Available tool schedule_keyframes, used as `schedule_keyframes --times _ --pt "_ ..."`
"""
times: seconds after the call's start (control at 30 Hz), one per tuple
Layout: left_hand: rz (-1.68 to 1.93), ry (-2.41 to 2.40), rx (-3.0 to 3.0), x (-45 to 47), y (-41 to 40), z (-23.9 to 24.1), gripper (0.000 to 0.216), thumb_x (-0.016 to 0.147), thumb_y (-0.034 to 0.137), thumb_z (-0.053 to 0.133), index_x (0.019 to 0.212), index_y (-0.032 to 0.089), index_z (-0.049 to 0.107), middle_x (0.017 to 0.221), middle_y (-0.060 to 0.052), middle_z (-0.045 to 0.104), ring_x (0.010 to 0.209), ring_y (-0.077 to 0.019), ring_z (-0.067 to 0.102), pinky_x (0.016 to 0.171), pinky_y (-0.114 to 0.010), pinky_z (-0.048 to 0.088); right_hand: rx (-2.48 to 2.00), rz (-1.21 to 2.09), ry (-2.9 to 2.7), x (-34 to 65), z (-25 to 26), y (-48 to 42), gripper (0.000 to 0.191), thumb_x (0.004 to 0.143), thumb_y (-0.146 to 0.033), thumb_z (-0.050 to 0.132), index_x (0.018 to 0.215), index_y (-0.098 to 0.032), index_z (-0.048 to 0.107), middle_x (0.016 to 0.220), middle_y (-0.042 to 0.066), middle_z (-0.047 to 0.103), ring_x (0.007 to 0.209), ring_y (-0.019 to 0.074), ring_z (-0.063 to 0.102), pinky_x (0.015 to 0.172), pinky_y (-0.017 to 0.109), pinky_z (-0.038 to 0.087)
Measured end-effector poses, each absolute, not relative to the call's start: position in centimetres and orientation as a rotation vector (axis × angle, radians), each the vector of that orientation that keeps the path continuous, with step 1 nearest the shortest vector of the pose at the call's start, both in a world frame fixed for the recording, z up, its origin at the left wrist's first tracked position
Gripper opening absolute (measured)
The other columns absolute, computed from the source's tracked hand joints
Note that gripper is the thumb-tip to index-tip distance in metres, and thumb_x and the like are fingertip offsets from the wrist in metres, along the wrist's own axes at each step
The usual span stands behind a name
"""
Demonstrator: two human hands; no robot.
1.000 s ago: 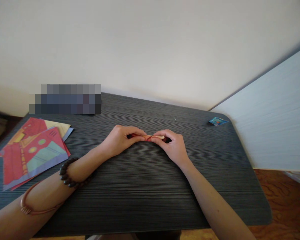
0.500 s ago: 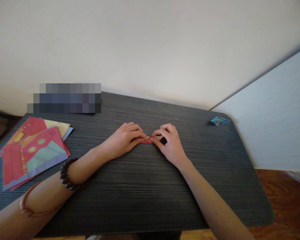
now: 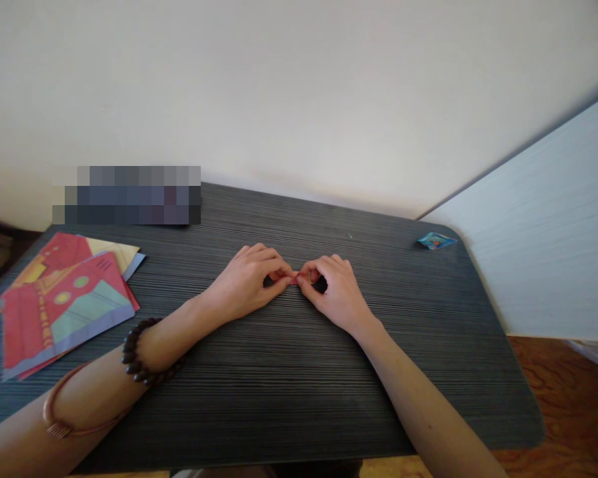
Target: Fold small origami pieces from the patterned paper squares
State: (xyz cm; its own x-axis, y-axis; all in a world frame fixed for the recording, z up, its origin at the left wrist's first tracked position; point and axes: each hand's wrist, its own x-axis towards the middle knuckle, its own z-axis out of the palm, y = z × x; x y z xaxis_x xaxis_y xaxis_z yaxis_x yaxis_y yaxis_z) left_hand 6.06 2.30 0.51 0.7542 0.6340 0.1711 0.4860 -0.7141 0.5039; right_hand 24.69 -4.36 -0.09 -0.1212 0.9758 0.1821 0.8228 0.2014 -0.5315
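A small piece of folded red paper (image 3: 295, 279) is pinched between my two hands over the middle of the dark table (image 3: 279, 385). My left hand (image 3: 252, 280) grips its left end with thumb and fingertips. On the other end, my right hand (image 3: 336, 289) pinches with thumb and index finger, the fingers curled. Most of the paper is hidden by the fingers, so its full shape cannot be made out. A dark beaded bracelet (image 3: 137, 358) and a copper-coloured bangle (image 3: 54, 425) are on my left arm.
Several sheets of printed red, yellow and green paper (image 3: 70, 305) lie overlapping at the left. A small blue folded paper piece (image 3: 436, 240) rests near the far right corner. A blurred-out object (image 3: 134, 196) stands at the back left, by the wall (image 3: 299, 93).
My fingers have shifted on the red paper: both hands now pinch closer together with the right fingers more curled, and less of the paper shows.
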Motion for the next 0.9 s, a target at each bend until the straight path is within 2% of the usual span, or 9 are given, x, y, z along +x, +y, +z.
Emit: schedule_keyframes --times 0.3,0.57,0.9 --pt "0.412 0.854 2.493 5.4 2.9 0.8 0.012 0.081 0.026 0.056 0.083 0.024 0.067 0.083 0.001 0.067 0.087 -0.0197 0.049 0.083 -0.036 0.036 -1.650 0.554 -2.013 25.4 0.4 -4.2 0.007 0.084 -0.020 0.057 0.087 -0.023 0.062 0.081 0.000 0.063 0.080 0.0172 0.051 0.074 0.031 0.034" --pt "0.338 0.718 2.480 4.6 4.2 0.6 0.017 0.086 0.031 0.053 0.091 0.027 0.068 0.092 0.001 0.068 0.094 -0.0195 0.050 0.089 -0.035 0.036 -1.690 0.553 -2.034 25.9 0.9 -4.3 0.009 0.086 -0.025 0.057 0.091 -0.027 0.064 0.084 0.000 0.062 0.085 0.0186 0.050 0.077 0.035 0.030" --pt "0.251 0.666 2.472 4.3 4.8 0.7 0.019 0.089 0.030 0.050 0.096 0.031 0.068 0.098 0.002 0.068 0.099 -0.0200 0.049 0.091 -0.035 0.035 -1.635 0.645 -2.036 26.9 1.0 -4.1 0.021 0.084 -0.013 0.052 0.094 -0.027 0.066 0.088 0.001 0.061 0.087 0.0183 0.051 0.080 0.036 0.034"
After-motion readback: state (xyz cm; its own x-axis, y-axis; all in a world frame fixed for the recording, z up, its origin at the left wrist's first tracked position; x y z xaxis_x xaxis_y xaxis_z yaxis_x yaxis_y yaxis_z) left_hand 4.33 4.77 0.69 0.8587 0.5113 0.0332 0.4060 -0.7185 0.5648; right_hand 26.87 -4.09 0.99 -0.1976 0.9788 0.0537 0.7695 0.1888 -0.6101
